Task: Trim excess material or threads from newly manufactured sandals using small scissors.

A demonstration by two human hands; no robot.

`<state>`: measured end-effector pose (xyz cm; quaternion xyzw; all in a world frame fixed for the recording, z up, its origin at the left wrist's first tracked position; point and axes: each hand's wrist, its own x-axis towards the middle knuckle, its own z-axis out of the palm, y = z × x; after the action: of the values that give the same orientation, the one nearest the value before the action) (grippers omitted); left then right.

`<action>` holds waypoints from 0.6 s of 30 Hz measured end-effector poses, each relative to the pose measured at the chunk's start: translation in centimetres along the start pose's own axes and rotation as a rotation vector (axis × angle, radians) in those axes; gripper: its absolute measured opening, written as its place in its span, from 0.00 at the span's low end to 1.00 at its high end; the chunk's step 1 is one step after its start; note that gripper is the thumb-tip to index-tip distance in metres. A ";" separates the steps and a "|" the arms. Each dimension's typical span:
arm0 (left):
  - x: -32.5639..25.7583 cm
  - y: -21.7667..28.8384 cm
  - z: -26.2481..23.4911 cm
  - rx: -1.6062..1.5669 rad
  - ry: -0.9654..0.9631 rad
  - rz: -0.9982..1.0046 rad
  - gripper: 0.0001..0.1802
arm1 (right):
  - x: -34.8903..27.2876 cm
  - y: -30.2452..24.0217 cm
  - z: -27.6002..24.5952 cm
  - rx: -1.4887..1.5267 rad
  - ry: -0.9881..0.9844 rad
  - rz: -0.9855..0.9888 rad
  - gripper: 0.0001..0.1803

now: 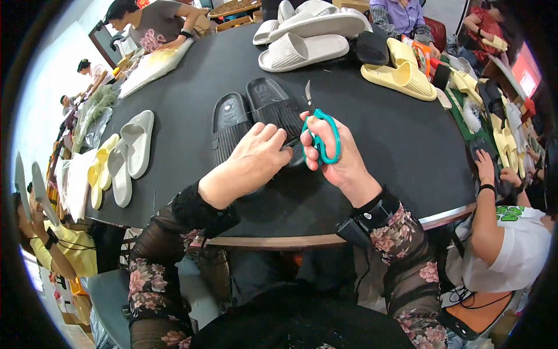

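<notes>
Over the near part of the black table [401, 168], our left hand [256, 154] rests at the pair of black slides [229, 138] — its fingers bent and close together, though we cannot tell whether they grip a strap. Our right hand [349, 167] is clamped around teal-handled scissors [318, 114], their blades pointing away from us, just beside the slides. Farther out to the left we have grey slides [138, 142] and yellow slides [95, 181]; beyond, a pile of pale slides [311, 51] sits across from a person in grey [160, 23].
</notes>
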<state>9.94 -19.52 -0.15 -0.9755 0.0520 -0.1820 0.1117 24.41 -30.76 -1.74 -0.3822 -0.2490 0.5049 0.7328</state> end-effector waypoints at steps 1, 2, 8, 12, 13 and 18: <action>0.0 0.1 -0.2 -0.007 -0.019 0.002 0.09 | -0.1 -0.1 0.1 0.000 0.007 0.000 0.15; 0.0 0.2 -0.3 -0.014 -0.039 0.004 0.08 | -0.1 -0.1 0.2 0.001 0.014 0.001 0.15; -0.8 2.6 -1.9 -0.276 -0.004 -0.047 0.04 | -0.3 -0.4 0.1 -0.036 0.025 0.014 0.17; -2.8 4.6 -4.7 -0.747 -0.037 -0.058 0.03 | -0.3 -0.2 0.1 -0.017 0.010 0.006 0.17; -3.5 5.0 -5.2 -0.863 -0.065 -0.058 0.03 | -0.3 -0.2 -0.1 0.002 0.011 0.003 0.16; -8.9 4.7 -9.2 -1.413 -0.154 -0.180 0.02 | 0.0 0.2 -0.1 -0.016 0.032 0.032 0.14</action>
<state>-1.97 -24.66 4.06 -0.8251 0.0686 -0.0441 -0.5590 24.39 -30.76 -1.91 -0.3999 -0.2353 0.5083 0.7255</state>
